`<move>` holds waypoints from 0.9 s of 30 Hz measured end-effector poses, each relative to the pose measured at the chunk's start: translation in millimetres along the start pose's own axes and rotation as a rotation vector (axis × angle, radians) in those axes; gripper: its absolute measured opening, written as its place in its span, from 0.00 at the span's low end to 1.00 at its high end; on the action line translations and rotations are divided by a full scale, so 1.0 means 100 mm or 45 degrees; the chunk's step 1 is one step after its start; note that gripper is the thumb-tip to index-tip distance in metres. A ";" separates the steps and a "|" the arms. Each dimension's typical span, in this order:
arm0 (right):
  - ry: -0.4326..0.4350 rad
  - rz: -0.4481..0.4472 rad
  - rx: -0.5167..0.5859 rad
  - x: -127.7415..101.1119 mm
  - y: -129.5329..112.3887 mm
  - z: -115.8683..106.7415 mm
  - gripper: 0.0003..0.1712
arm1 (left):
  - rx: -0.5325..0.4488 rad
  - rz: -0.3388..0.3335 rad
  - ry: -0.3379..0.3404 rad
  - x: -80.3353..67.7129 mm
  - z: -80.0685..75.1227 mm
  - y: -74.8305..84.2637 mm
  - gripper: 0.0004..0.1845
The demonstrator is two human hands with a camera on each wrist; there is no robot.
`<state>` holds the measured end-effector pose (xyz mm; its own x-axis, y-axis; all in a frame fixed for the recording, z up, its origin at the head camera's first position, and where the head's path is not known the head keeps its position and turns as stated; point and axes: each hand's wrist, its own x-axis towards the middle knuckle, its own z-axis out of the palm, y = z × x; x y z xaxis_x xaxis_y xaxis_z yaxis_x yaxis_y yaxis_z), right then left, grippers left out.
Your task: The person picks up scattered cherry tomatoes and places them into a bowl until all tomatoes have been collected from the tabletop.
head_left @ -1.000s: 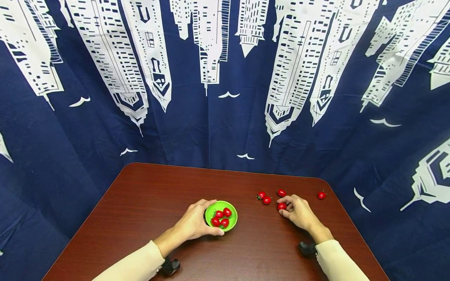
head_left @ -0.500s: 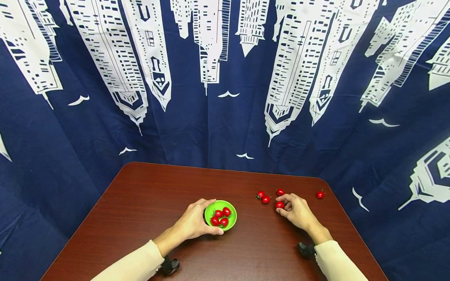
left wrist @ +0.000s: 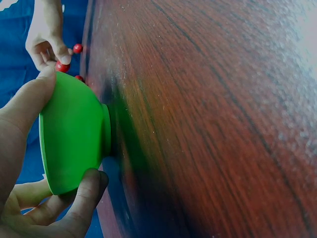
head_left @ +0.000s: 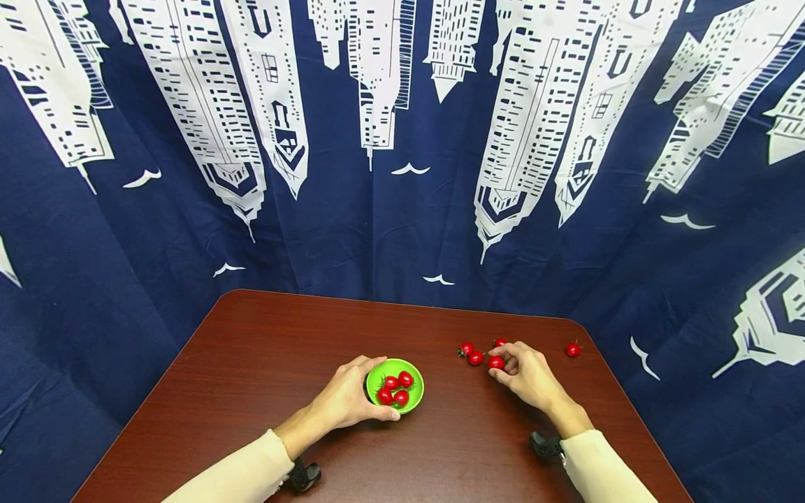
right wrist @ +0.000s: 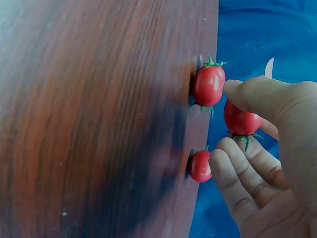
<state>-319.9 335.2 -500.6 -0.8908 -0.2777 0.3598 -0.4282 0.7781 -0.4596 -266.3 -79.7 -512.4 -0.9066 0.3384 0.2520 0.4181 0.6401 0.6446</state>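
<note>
My left hand [head_left: 349, 398] grips a small green bowl [head_left: 411, 405] by its side, thumb at the near rim and fingers round the far side. Several cherry tomatoes [head_left: 405, 379] with green stems lie inside it. In the left wrist view the bowl [left wrist: 74, 131] stands on its foot on the table. To the right, my right hand [head_left: 531, 374] pinches one cherry tomato [head_left: 495, 362] between thumb and fingers; the right wrist view shows this tomato [right wrist: 240, 119] held off the table, stem end down in that picture.
Two cherry tomatoes [head_left: 475, 358] lie close together left of the right hand. Another tomato [head_left: 499, 343] sits just behind it, partly hidden by the fingers. One more tomato [head_left: 573, 349] lies near the right edge of the brown table [head_left: 283, 335]. A dark blue printed cloth [head_left: 327, 237] hangs behind.
My right hand, pinching the tomato, has shifted slightly left and away from me, now covering part of the tomato behind it. The left hand and bowl have stayed in place.
</note>
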 end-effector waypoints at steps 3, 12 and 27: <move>0.008 -0.015 0.003 0.01 -0.05 0.00 0.18 | -0.008 -0.011 -0.005 0.00 0.00 0.00 0.59; 0.026 -0.063 0.004 0.06 -0.19 0.01 0.17 | -0.015 -0.017 -0.008 -0.02 0.00 0.01 0.59; 0.023 -0.100 0.082 0.08 -0.43 0.03 0.17 | -0.024 -0.021 -0.008 -0.01 -0.01 0.01 0.59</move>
<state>-309.3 297.2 -480.4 -0.8515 -0.3258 0.4110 -0.5059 0.7166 -0.4802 -265.0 -79.5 -511.4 -0.9129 0.3325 0.2369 0.4021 0.6322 0.6623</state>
